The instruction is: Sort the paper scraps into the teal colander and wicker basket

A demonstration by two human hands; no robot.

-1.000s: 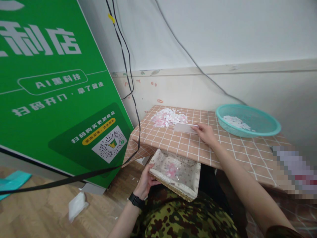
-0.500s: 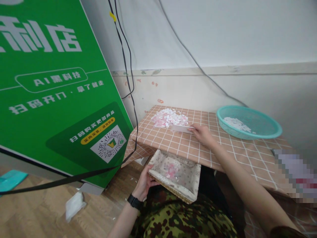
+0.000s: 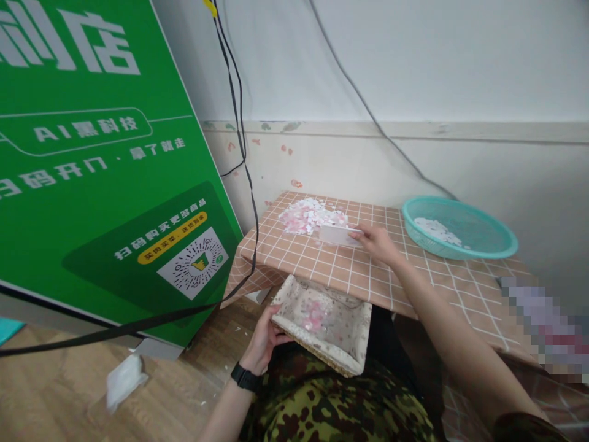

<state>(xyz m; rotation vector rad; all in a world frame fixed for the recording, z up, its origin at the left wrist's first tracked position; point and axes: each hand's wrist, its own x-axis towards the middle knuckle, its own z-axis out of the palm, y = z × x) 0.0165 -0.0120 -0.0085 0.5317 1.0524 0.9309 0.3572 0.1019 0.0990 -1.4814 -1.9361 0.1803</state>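
Observation:
My left hand (image 3: pixel 265 337) grips the left side of a cloth-lined woven basket (image 3: pixel 352 331), held at the table's front edge against my lap. Some pink and white bits (image 3: pixel 314 315) lie on the basket's bottom. In my right hand (image 3: pixel 378 241), fingers closed, is a flat white card-like piece (image 3: pixel 339 236), held on edge over the checked tablecloth. Just beyond the card spreads a heap of small white and pink paper-like scraps (image 3: pixel 307 216).
A turquoise plastic sieve basket (image 3: pixel 488 250) with white scraps inside stands at the table's right. Farther right lies a blurred-out flat object (image 3: pixel 543 319). A green cabinet (image 3: pixel 115 202) rises on the left, with a black strap (image 3: pixel 151 322) slanting across. A plastic bag (image 3: pixel 125 380) lies on the floor.
The white card has tilted so more of its face shows, staying beside the heap. The basket remains in my left hand. My view has shifted slightly.

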